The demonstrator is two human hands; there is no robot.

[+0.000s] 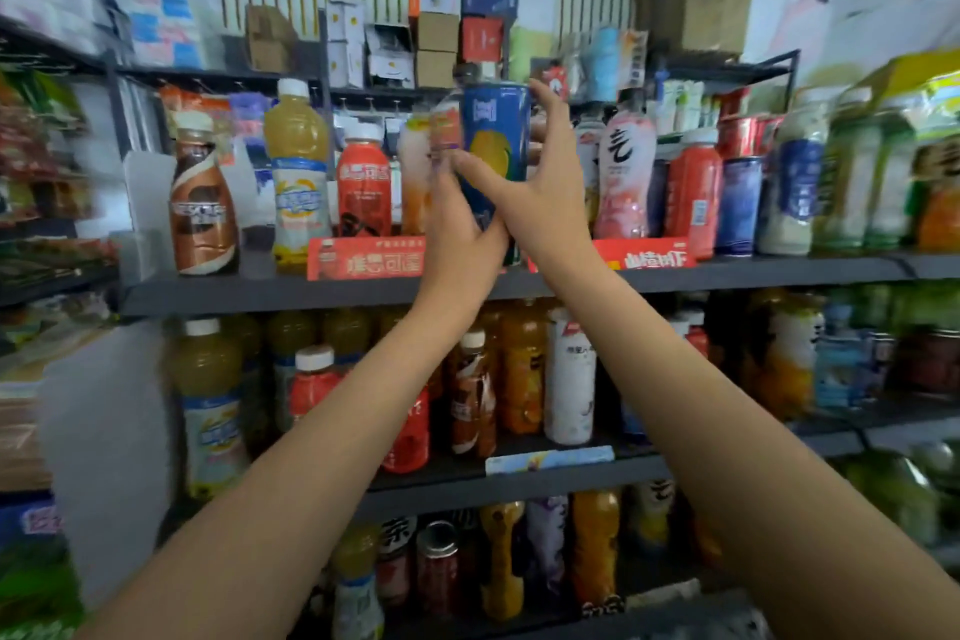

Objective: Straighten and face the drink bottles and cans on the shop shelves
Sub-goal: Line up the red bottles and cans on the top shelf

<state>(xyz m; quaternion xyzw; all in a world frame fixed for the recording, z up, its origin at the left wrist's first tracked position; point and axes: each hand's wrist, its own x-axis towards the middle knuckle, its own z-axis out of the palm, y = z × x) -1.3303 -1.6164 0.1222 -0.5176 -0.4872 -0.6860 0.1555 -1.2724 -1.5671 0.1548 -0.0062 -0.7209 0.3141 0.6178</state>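
Observation:
A tall blue can (496, 130) with a yellow mango picture stands upright on the upper dark shelf (270, 294), between a peach-coloured bottle (415, 172) and a pink bottle (623, 172). My left hand (457, 234) grips the lower part of the can from the front left. My right hand (545, 172) wraps the can's right side, thumb across the front and fingers behind it. The can's base is hidden by my hands. A red bottle (363, 182), a yellow juice bottle (298, 172) and a brown bottle (202, 203) stand to the left.
More bottles and cans fill the upper shelf to the right (737, 203). The lower shelves hold orange, red and white bottles (569, 379). Red price strips (363, 257) hang at the shelf front. Cardboard boxes (436, 47) sit on the top shelf.

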